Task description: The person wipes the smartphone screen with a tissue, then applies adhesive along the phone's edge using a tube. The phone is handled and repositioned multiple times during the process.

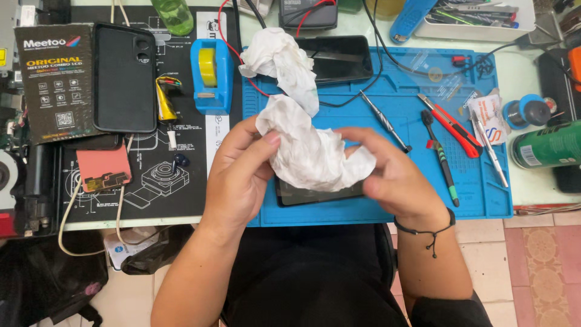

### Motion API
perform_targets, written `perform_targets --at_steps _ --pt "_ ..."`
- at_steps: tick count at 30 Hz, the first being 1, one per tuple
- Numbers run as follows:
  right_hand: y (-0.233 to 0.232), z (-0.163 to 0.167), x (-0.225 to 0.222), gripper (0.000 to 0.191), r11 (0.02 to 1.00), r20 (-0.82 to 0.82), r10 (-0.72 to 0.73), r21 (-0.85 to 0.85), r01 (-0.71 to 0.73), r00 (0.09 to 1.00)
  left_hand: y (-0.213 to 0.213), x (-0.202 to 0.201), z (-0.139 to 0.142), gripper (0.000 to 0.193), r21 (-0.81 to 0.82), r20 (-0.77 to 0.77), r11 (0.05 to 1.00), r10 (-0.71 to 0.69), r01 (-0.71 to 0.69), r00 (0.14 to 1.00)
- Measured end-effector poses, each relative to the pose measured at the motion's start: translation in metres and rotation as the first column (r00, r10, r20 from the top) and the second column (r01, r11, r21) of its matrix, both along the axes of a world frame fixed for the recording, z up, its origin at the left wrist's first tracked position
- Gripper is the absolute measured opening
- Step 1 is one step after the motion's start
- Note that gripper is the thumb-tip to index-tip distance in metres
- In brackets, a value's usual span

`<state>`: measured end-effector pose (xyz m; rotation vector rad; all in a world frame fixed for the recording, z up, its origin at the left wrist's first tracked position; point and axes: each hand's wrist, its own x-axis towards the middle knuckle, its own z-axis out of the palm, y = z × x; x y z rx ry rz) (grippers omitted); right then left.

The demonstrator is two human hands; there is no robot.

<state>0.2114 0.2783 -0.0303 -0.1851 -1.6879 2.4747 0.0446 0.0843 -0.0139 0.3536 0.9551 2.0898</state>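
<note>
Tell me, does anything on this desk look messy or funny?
A bit. A second crumpled white tissue lies loose on the blue mat, draped partly over a dark phone. Both hands, left hand and right hand, hold another wad of tissue over a dark phone screen. Nothing looks spilled.

black box far left (orange lettering); green labelled can right; dark phone screen top

Crumpled white tissue, bunched, held above dark flat phone lying on blue mat, mostly covered by tissue.
</note>
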Motion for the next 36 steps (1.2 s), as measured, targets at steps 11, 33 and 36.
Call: perform_targets --at_steps 11,33,36 --pt "-0.024 -0.003 -0.006 0.040 1.000 0.102 -0.010 -0.027 0.013 0.995 -0.004 0.018 -0.011 0.018 -0.143 -0.233 0.986 -0.116 0.084 0.965" --pt "-0.036 -0.007 -0.007 0.050 0.915 0.033 -0.246 -0.321 0.243 0.969 -0.009 0.031 -0.010 0.038 -0.086 -0.131 0.991 -0.115 0.104 0.985" --pt "-0.033 -0.010 -0.005 0.050 0.888 0.052 -0.317 -0.334 0.316 0.947 -0.009 0.035 -0.019 0.040 -0.204 -0.124 0.966 -0.186 0.159 0.975"
